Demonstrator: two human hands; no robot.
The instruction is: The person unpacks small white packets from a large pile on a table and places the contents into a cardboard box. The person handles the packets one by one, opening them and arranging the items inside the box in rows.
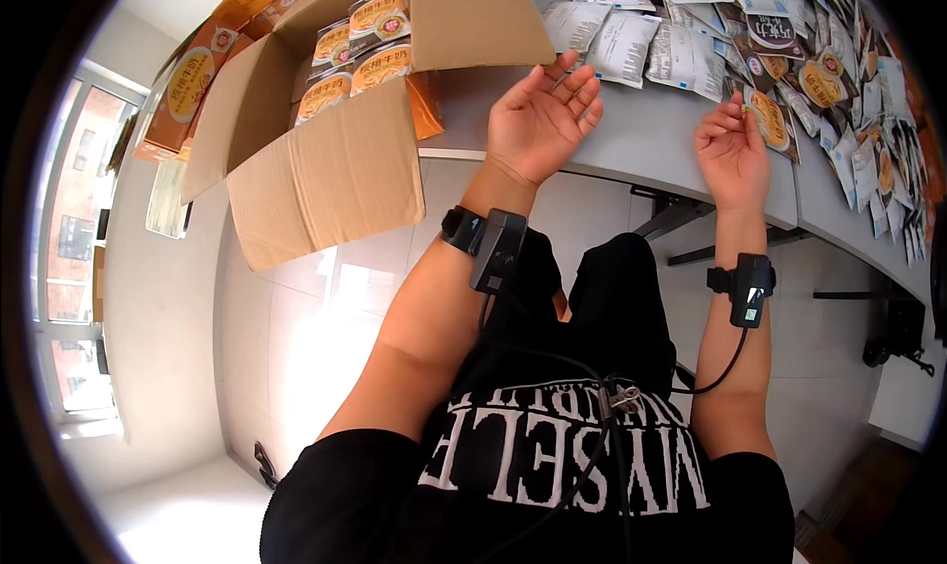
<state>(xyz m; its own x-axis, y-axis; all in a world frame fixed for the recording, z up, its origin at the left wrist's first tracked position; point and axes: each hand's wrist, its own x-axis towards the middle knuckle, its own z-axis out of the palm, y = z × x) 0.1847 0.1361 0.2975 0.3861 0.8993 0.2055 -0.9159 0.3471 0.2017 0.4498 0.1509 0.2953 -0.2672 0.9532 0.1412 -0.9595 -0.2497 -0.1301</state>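
My left hand [544,116], palm up with fingers spread, holds nothing. It is above the grey table's front edge, its fingertips near the side flap [481,20] of an open cardboard box [248,109]. In the box lie several packets with round orange designs [381,68]. My right hand [732,157] has its fingers partly curled beside a dark packet with an orange design [771,120] at the edge of a pile. Its thumb overlaps the packet in the picture; whether it grips it I cannot tell.
Pale packets [629,46] and dark ones spread over the grey table [644,123] to the right. Printed orange cartons [189,83] stand behind the box at left. The box's front flap [329,183] juts past the table edge. Cables [729,371] run from both wrist devices.
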